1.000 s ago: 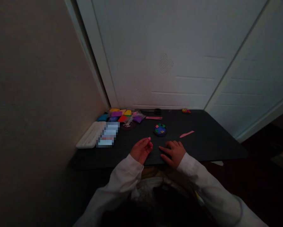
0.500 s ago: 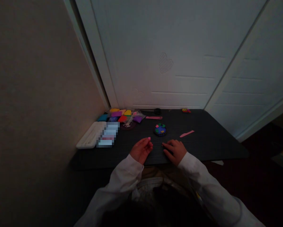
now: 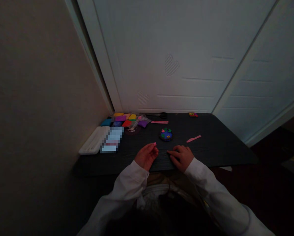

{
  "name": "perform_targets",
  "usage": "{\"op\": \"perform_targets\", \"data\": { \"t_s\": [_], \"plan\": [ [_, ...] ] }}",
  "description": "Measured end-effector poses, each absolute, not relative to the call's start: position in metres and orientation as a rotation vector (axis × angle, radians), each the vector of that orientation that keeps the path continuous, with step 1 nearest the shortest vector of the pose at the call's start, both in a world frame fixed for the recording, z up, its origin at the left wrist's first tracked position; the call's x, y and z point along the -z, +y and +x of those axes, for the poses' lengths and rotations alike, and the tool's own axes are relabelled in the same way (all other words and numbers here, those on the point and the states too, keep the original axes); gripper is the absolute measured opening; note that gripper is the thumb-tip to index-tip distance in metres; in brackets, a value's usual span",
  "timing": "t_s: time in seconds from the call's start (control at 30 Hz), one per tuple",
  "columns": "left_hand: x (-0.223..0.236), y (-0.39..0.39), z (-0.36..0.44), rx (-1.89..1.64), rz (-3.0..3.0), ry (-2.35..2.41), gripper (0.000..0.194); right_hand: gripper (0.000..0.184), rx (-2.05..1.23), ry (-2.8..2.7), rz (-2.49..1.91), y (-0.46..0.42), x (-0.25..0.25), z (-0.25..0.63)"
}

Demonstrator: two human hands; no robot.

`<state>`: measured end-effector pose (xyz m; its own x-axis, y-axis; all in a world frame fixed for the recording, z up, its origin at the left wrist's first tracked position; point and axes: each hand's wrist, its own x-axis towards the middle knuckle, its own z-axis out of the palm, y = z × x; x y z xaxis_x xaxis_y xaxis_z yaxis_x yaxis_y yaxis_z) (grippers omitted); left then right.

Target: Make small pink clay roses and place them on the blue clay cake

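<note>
Between thumb and fingertips, my left hand pinches a small pink piece of clay above the near part of the table. My right hand rests to its right with the index finger stretched out, its tip at the tabletop; whether a tiny bit lies under that tip is too dark to tell. Beyond both hands stands a round clay piece with a dark rim, a blue middle, and green, pink and yellow bits on it. A pink plastic clay knife lies past my right hand.
Several bags of coloured clay are heaped at the back left. Near them are pink tools, dark-handled scissors and a white case beside a blurred-out screen. A small colourful object sits by the back edge of the dark table.
My right index finger has slid very slightly to the left on the table. My left hand still holds the pink clay in nearly the same spot.
</note>
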<state>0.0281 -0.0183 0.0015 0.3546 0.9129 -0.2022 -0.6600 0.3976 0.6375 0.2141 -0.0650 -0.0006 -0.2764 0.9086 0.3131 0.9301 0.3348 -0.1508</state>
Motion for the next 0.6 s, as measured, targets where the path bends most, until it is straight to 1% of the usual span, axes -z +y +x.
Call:
{"op": "perform_targets", "data": {
  "t_s": [0.6],
  "plan": [
    [-0.0010, -0.0185, 0.0281, -1.075, 0.512, 0.572, 0.011, 0.036, 0.148, -2.296, -1.685, -0.0703, -0.0049, 0.2079]
  ]
}}
